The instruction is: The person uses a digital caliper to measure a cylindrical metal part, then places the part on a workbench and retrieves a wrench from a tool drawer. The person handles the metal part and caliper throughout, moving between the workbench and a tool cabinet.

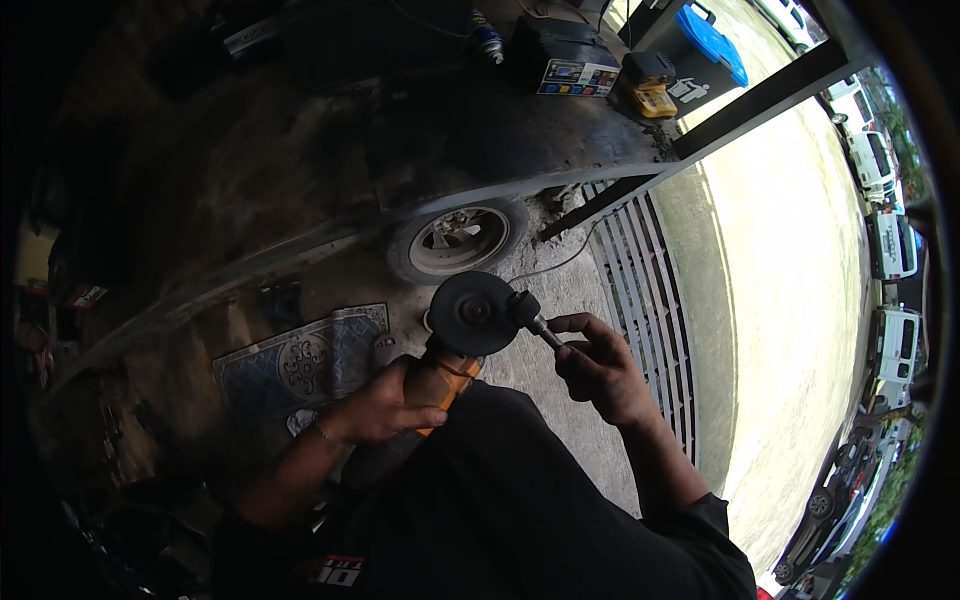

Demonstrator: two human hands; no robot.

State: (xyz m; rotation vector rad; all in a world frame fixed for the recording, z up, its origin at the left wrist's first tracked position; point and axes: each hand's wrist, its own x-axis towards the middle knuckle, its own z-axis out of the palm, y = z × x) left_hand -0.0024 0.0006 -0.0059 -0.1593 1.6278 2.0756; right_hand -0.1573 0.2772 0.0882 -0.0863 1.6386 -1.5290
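Note:
My left hand (pixel 385 405) is closed around the orange-yellow body of an angle grinder (pixel 448 385). Its dark round disc (pixel 462 325) faces up toward me; whether it spins I cannot tell. In my right hand (pixel 605 370), thumb and fingers pinch the shaft of a metal rod with a dark, rounded head (pixel 524 308). That head is at the right edge of the disc, touching it or very close to it. Both hands are in front of my dark shirt, above the concrete floor.
A dark workbench (pixel 300 150) stretches across the far side, with a wheel (pixel 460 240) beneath it. On the bench lie a box (pixel 570 65), a spray can (pixel 486 38) and a yellow-black battery tool (pixel 652 85). A patterned mat (pixel 290 360) and a slatted floor grate (pixel 655 310) flank me.

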